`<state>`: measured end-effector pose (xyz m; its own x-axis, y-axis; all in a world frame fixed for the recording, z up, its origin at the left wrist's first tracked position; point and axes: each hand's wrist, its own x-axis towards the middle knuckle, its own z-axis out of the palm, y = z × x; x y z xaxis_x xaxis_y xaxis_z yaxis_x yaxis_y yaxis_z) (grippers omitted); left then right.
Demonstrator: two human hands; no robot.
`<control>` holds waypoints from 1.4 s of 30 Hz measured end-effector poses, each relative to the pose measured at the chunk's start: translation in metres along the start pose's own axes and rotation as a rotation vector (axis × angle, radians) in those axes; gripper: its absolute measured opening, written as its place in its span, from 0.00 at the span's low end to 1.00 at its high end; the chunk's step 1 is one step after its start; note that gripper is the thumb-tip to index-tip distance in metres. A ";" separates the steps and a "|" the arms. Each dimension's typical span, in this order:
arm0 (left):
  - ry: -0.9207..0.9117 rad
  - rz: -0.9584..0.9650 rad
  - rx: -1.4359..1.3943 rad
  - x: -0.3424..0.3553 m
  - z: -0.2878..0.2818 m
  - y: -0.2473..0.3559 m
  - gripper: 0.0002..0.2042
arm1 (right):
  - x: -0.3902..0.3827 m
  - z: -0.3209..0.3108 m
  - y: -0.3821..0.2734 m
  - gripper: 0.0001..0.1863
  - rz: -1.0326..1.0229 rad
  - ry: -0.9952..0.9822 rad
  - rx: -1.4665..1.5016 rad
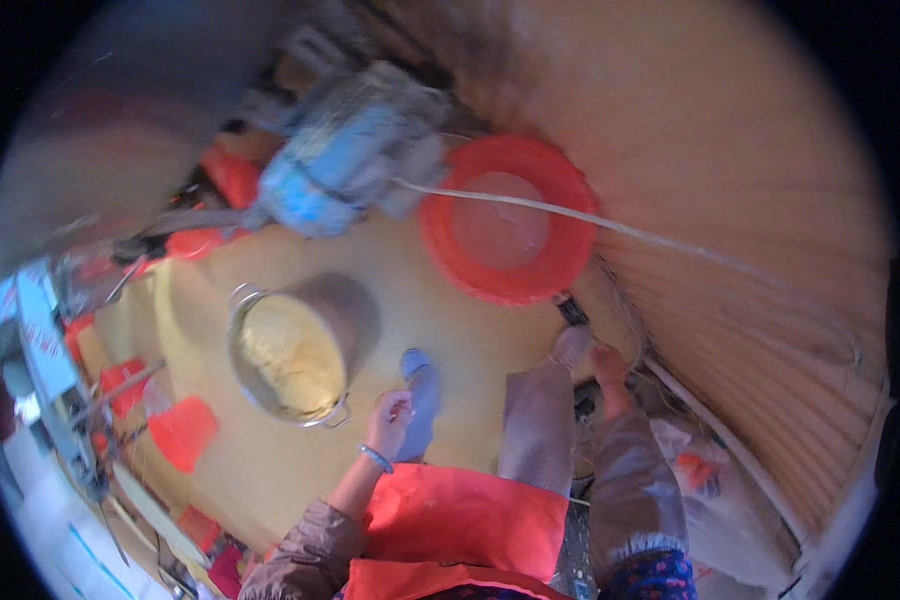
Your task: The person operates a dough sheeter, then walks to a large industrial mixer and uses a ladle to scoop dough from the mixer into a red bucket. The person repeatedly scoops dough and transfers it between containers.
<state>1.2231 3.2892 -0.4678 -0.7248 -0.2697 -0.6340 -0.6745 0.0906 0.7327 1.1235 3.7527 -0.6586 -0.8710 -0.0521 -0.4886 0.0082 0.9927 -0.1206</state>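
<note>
My left hand [389, 424], with a bluish bangle at the wrist, is held over my left leg with its fingers curled in; what is inside them, if anything, is too small to make out. Left of it stands a two-handled metal pot [336, 330] holding a pale yellow, lumpy, dough-like mass [292, 360]. My right hand [609, 368] hangs low beside my right shoe [571, 345], its fingers blurred and partly hidden. Ahead of that shoe sits a wide red basin [443, 255] with cloudy liquid in it. Neither hand touches the pot or the basin.
A blue machine [325, 170] stands at the back, left of the basin. A pale hose or cord [650, 237] crosses above the basin toward the ribbed wall [770, 330]. Red containers [182, 434] and clutter line the left side. A red apron [465, 515] covers my lap.
</note>
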 end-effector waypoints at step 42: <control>-0.256 0.153 0.361 0.064 0.130 -0.079 0.11 | 0.133 0.135 0.023 0.08 0.031 -0.001 0.215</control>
<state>1.2115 3.3895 -0.5982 -0.8005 0.0135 -0.5992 -0.5299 0.4511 0.7181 1.0739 3.7543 -0.8430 -0.8683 -0.0221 -0.4956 0.1396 0.9478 -0.2867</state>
